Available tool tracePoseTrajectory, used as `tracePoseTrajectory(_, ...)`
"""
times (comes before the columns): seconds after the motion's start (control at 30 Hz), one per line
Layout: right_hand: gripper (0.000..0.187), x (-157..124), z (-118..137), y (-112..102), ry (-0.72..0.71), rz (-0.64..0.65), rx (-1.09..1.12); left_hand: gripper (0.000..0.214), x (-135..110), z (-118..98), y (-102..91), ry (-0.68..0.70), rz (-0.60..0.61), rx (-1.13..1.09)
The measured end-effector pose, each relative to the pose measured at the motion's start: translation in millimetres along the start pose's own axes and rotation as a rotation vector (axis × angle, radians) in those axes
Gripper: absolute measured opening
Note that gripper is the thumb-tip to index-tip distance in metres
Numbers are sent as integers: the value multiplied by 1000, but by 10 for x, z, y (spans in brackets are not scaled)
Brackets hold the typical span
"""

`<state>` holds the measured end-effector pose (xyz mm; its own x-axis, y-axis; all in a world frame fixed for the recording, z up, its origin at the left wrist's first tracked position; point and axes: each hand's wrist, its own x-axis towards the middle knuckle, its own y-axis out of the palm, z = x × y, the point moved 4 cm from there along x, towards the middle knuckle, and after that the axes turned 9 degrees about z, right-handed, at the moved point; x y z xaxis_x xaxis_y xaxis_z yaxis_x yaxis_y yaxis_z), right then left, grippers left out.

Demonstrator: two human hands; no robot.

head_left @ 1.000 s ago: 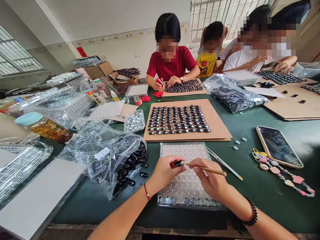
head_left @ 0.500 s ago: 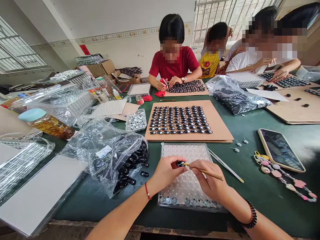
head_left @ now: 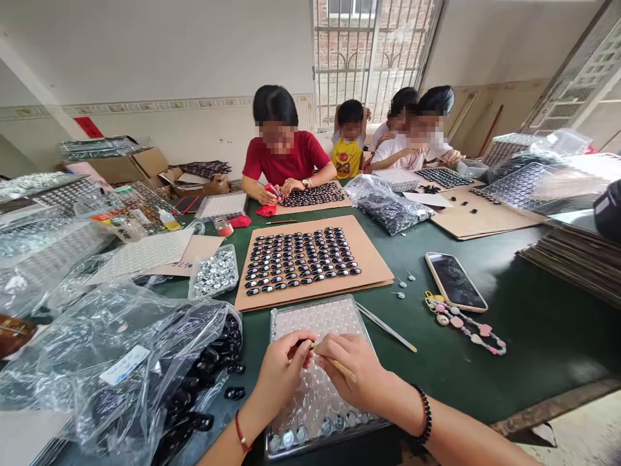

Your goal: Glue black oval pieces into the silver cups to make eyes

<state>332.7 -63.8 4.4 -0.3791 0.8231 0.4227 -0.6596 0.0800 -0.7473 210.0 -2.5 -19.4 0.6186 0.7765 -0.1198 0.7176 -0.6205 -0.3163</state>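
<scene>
My left hand (head_left: 280, 374) pinches a small glossy black oval piece (head_left: 305, 343), mostly covered by the fingers. In my right hand (head_left: 359, 375) is a thin wooden stick (head_left: 343, 371), its yellowish tip meeting the black piece. Both hands hover over a clear plastic tray (head_left: 317, 316) of round pockets. Along the tray's near edge lie several small shiny discs (head_left: 326, 426) with thin wires. To the left, a clear bag (head_left: 140, 323) spills black pieces, and one loose black piece (head_left: 235, 393) lies beside it.
Behind the tray, cardboard (head_left: 373, 275) carries rows of black pieces. A box of silvery discs (head_left: 215, 272) stands left of it. A white rod (head_left: 388, 329), a phone (head_left: 456, 281) and a beaded strap (head_left: 478, 336) lie right. Across the table a person in red (head_left: 291, 162) works with a red bottle.
The camera view has swung right, so the scene has shifted left. Both hands stay over the tray, with the stick still at the black piece.
</scene>
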Motion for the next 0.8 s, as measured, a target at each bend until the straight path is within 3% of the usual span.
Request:
tracePoseTrajectory(0.17, 32, 29, -100, -95, 183, -51, 418, 24, -45, -15, 15, 39, 2, 32)
tracePoseTrajectory(0.3, 41, 48, -233, -19, 325, -71, 916, 23, -73, -24, -1, 47, -29, 50)
tracePoseTrajectory(0.37, 43, 45, -262, 5, 345, -102, 1042, 23, -84, -23, -18, 41, -62, 52)
tracePoseTrajectory(0.5, 39, 24, -249, -39, 309, -181, 782, 24, -99, -42, 6, 42, -53, 9)
tracePoseTrajectory(0.6, 16, 21, -238, -18, 314, -165, 584, 31, -100, -62, 72, 29, 13, -113)
tracePoseTrajectory(0.8, 11, 45, -258, 83, 322, -3, 800, 45, -99, -87, 128, -2, 84, -255)
